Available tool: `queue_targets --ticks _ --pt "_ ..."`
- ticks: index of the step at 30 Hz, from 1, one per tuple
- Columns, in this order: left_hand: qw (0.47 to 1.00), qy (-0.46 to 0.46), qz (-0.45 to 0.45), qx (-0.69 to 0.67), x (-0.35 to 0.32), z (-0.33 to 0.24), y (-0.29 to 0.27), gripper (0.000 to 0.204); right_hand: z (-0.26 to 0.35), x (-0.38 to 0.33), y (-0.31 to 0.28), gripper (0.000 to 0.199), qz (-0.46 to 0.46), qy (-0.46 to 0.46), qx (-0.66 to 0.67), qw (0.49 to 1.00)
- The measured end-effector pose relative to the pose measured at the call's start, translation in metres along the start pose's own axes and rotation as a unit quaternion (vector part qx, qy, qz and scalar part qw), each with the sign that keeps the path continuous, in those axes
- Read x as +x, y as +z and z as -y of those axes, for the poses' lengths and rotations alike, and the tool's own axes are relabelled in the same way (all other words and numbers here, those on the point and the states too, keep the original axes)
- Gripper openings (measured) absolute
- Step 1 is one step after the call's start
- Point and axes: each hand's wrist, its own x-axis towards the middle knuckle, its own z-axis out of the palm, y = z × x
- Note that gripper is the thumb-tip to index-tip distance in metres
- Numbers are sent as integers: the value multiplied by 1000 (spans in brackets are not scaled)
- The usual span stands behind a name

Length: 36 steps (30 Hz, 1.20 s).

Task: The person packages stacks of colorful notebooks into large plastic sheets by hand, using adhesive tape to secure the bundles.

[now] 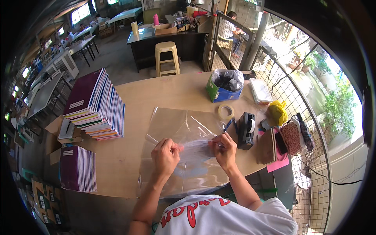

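Observation:
A large clear plastic sheet (163, 122) lies creased on the table in front of me. My left hand (166, 155) is closed in a pinch on the plastic's left side. Opposite it, my right hand (224, 152) pinches the same plastic, so a wrinkled stretch spans between both hands. Just beyond the right fingers lie blue pen-like tools (230, 124), whose exact kind I cannot make out. A black tape dispenser (246, 131) stands to their right. Behind it rests a roll of tape (226, 112).
A tall stack of spiral notebooks (88, 98) and a shorter stack (77, 169) stand at left. A bag-lined box (225, 92), plastic container (261, 91), yellow bundle (277, 113), wooden box (267, 147) and patterned pouch (290, 137) line the right side. Beyond is wire mesh (309, 172).

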Motion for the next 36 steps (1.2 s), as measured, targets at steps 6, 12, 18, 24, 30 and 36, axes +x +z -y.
queue_targets --ticks 6,12,18,24,30,36 --pt "998 -26 19 54 11 5 9 26 -23 4 8 12 13 -2 -14 1000" --pt "996 -53 73 12 25 24 10 29 -49 25 7 44 39 21 -59 997" --pt "884 -379 164 -219 45 37 4 77 -72 71 -7 55 299 452 307 783" --pt "837 -375 204 -342 46 40 8 40 -76 70 -1 27 305 469 322 764" --pt "919 -255 107 -283 35 37 25 13 -91 60 2 27 240 299 346 856" --pt "953 -204 65 -214 35 33 24 19 13 42 -22 20 135 -151 -130 971"
